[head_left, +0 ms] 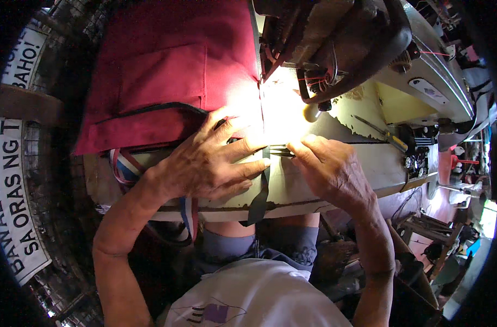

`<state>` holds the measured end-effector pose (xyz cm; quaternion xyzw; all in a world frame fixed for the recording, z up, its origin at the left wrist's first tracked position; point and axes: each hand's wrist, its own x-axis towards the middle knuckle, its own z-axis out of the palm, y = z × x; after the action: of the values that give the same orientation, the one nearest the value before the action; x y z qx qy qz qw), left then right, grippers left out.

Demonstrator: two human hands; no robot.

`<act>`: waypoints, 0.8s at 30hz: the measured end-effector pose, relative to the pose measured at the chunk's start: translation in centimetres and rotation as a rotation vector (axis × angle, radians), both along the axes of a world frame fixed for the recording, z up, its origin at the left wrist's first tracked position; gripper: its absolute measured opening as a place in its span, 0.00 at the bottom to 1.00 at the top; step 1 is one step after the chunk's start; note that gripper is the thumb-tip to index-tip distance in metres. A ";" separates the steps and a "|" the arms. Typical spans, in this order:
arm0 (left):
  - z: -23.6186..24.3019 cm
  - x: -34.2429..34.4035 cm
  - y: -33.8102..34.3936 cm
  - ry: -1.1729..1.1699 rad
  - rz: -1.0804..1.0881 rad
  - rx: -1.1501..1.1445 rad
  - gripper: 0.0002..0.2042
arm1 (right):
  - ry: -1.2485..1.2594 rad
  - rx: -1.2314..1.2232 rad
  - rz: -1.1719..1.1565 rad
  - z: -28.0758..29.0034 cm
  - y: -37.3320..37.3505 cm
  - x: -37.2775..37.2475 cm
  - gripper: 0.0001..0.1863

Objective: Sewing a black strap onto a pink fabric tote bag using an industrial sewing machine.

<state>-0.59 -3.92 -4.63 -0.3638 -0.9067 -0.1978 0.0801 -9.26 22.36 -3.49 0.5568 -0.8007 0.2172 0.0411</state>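
Observation:
My left hand [207, 161] lies flat with fingers spread on the edge of a dark red fabric [166, 71] trimmed in black, pressing it and a black strap [262, 193] onto the sewing table [368, 163]. My right hand [330, 169] pinches a small dark metal tool, probably tweezers or snips [281, 151], whose tips point left toward the strap near the needle area. The sewing machine head [335, 43] stands just behind, its lamp glaring white on the cloth so the needle is hard to see.
A red, white and blue striped ribbon [123, 169] hangs over the table's front left edge. A screwdriver [376, 131] and small parts lie on the right of the table. A printed white banner [14, 207] hangs at left; workshop clutter fills the lower right.

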 end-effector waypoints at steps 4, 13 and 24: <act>0.2 -0.1 0.0 0.056 -0.002 -0.008 0.19 | -0.030 0.035 0.034 -0.2 0.0 -0.2 0.20; 0.3 -0.1 0.0 0.041 -0.009 0.022 0.18 | -0.013 -0.057 0.056 -0.4 -0.8 -0.1 0.20; 0.4 0.0 0.0 0.029 0.005 0.013 0.18 | 0.011 -0.077 0.067 -0.5 -1.1 0.3 0.24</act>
<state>-0.54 -3.94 -4.21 -0.3639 -0.9050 -0.1985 0.0959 -8.93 21.31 -4.02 0.5825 -0.7724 0.2460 0.0596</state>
